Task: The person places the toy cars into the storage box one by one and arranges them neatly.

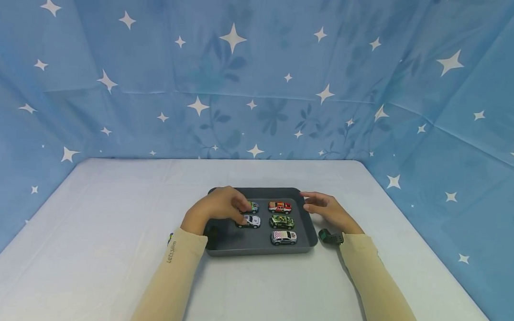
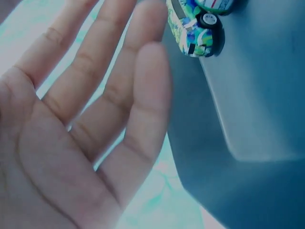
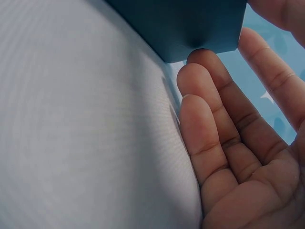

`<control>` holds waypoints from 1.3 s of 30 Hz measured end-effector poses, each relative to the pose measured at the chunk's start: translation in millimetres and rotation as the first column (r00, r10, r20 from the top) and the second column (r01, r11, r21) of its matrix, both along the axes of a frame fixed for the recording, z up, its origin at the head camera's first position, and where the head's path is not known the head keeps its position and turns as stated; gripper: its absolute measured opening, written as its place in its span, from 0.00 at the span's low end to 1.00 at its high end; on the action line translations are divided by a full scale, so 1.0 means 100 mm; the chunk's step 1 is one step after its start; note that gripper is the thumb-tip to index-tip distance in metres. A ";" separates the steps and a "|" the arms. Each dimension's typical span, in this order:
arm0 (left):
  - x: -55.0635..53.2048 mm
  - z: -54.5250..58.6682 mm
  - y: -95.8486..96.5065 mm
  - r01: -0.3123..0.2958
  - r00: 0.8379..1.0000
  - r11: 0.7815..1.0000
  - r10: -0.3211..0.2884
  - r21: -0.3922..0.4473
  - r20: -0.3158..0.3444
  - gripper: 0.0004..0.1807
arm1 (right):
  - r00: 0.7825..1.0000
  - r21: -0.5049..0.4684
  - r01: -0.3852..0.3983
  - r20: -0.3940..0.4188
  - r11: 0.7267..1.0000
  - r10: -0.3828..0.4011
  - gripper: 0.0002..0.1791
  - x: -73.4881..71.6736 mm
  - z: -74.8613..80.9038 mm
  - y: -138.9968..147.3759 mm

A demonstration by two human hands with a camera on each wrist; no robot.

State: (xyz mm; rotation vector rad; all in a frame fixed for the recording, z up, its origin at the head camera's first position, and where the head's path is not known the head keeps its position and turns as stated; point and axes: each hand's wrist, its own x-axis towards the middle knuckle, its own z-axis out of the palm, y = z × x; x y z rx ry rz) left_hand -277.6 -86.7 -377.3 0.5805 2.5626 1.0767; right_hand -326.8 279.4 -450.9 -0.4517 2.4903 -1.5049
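Reaching over the left side of a dark grey tray [image 1: 253,252], my left hand [image 1: 222,204] has its thumb by a white toy car [image 1: 252,221] and a fingertip by a green-blue toy car [image 1: 253,207]. In the left wrist view, several long fingers lie beside the patterned green-blue car [image 2: 193,31], with the thumb out of sight; I cannot tell whether they pinch a car. My right hand [image 1: 329,212] touches the tray's right wall near the far corner. The right wrist view has its loosely extended fingers at the tray's outer side [image 3: 190,28].
Along the tray's right half sit a red-orange car [image 1: 280,207], a green camouflage car [image 1: 282,222] and a white-pink checked car [image 1: 284,238]. A small colourful thing [image 1: 170,238] shows beside the left sleeve. By the right cuff is a dark green-black object [image 1: 329,237]. A starry blue curtain hangs behind the white table.
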 end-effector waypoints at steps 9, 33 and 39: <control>0.04 0.02 -0.15 0.101 0.995 0.984 -0.103 0.145 0.009 0.22 | 1.000 -0.008 -0.003 0.004 1.000 0.003 0.33 0.00 -0.01 0.01; 0.27 0.02 -0.63 0.040 0.997 0.916 -0.011 0.400 -0.075 0.22 | 1.000 -0.027 -0.009 0.007 1.000 0.009 0.33 0.00 0.00 0.01; 0.32 -0.01 -0.73 -0.020 0.995 0.904 0.062 0.427 -0.084 0.22 | 1.000 -0.005 0.000 0.005 1.000 0.000 0.33 -0.01 -0.01 0.01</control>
